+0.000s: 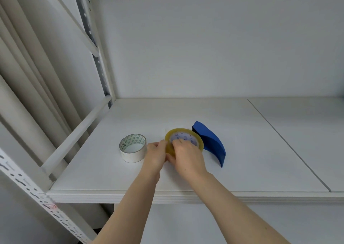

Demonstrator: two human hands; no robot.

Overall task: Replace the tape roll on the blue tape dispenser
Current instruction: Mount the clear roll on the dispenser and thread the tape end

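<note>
Pinching a yellowish tape roll [186, 138] over the white shelf [251, 156], the left grip [157, 155] curls on its left rim and the right grip [187, 155] on its front. The blue tape dispenser [209, 142] lies just right; a white tape roll [133, 156] sits left.

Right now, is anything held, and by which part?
The yellow tape roll: left hand grips its left outer edge, right hand grips its near rim, fingers at the core.

On the shelf [242, 169], nearer its front edge than the back: spare roll [132, 148] at L, tape roll [183, 132] mid, dispenser [209, 141] just R of it.
</note>
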